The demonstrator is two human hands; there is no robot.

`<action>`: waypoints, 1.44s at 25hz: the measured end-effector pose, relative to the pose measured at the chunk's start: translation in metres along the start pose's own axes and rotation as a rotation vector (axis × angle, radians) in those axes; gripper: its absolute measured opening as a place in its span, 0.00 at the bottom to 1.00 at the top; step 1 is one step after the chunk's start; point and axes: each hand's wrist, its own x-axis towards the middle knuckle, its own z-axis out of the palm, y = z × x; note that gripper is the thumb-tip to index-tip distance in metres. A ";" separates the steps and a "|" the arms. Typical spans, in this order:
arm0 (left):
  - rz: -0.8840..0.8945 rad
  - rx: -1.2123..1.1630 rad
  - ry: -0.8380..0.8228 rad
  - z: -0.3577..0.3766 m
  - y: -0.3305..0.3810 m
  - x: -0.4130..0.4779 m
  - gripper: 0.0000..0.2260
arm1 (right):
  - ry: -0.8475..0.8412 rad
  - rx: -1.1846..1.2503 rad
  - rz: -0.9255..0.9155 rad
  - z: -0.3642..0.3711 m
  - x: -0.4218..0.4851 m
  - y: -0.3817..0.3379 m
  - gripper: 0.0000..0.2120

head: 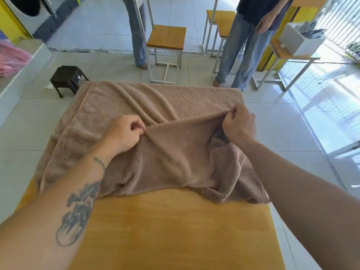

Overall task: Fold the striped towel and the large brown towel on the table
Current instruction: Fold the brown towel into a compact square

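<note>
Table (175, 234): wooden top, the near half bare and the far half under cloth.
Brown towel (155, 102): rumpled over the far half and spilling past the left, right and far edges. Its long axis seems to run left to right.
Left hand (124, 134): pinches a lifted hem left of centre.
Right hand (238, 124): pinches the same hem towards the right edge, probably so the two hands can stretch it straight for folding.
Striped towel: not in view.

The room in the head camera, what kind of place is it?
Probably a laundry shop. A front-loading washing machine stands at the far left, a large brown towel lies on a wooden table, and matching wooden seats stand beyond.
</note>
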 end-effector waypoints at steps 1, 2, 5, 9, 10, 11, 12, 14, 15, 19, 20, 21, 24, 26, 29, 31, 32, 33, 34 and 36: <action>0.010 0.052 0.066 -0.005 0.004 0.016 0.08 | -0.018 0.010 0.015 0.003 0.004 -0.001 0.05; 0.021 0.104 0.118 -0.008 0.010 0.031 0.07 | -0.041 0.020 0.045 0.005 0.007 -0.002 0.05; -0.001 0.165 0.112 0.008 0.022 0.055 0.06 | -0.179 0.002 0.104 0.002 0.001 0.001 0.10; 0.002 0.117 -0.080 0.053 0.019 0.025 0.09 | -0.260 0.032 0.049 -0.007 -0.028 0.033 0.12; 0.034 0.086 -0.039 0.062 0.021 0.010 0.08 | -0.211 0.069 0.034 -0.013 -0.036 0.043 0.09; 0.078 0.040 0.002 0.070 0.025 -0.008 0.07 | -0.147 0.100 0.041 -0.020 -0.044 0.054 0.08; 0.144 -0.009 0.032 0.079 0.034 -0.028 0.07 | -0.074 0.118 0.080 -0.029 -0.054 0.066 0.09; 0.289 -0.057 0.036 0.097 0.054 -0.068 0.08 | 0.034 0.104 0.224 -0.047 -0.077 0.093 0.13; 0.351 -0.052 0.016 0.107 0.065 -0.085 0.07 | 0.041 0.073 0.308 -0.052 -0.091 0.109 0.15; 0.439 0.045 -0.149 0.147 0.092 -0.120 0.12 | -0.225 0.204 0.509 -0.055 -0.135 0.146 0.22; 0.417 0.111 -0.214 0.154 0.096 -0.124 0.17 | -0.273 0.278 0.500 -0.056 -0.142 0.145 0.20; 0.382 0.201 -0.266 0.158 0.097 -0.125 0.21 | -0.313 0.328 0.465 -0.055 -0.147 0.143 0.19; 0.338 0.412 -0.286 0.161 0.100 -0.129 0.17 | -0.330 0.307 0.313 -0.054 -0.162 0.135 0.13; 0.303 0.446 -0.248 0.155 0.100 -0.133 0.10 | -0.321 0.296 0.299 -0.055 -0.171 0.138 0.13; 0.255 0.394 -0.186 0.138 0.093 -0.143 0.13 | -0.463 0.466 0.451 -0.067 -0.183 0.158 0.15; 0.235 0.365 -0.168 0.130 0.088 -0.155 0.15 | -0.581 0.461 0.525 -0.075 -0.187 0.170 0.14; 0.232 0.366 -0.162 0.127 0.087 -0.164 0.15 | -0.630 0.428 0.531 -0.078 -0.190 0.175 0.14; 0.227 0.375 -0.159 0.126 0.088 -0.173 0.14 | -0.658 0.398 0.527 -0.081 -0.193 0.177 0.13; 0.215 0.386 -0.153 0.126 0.090 -0.183 0.14 | -0.678 0.383 0.518 -0.084 -0.197 0.178 0.12; 0.175 0.414 -0.140 0.124 0.098 -0.204 0.11 | -0.691 0.416 0.501 -0.088 -0.204 0.181 0.10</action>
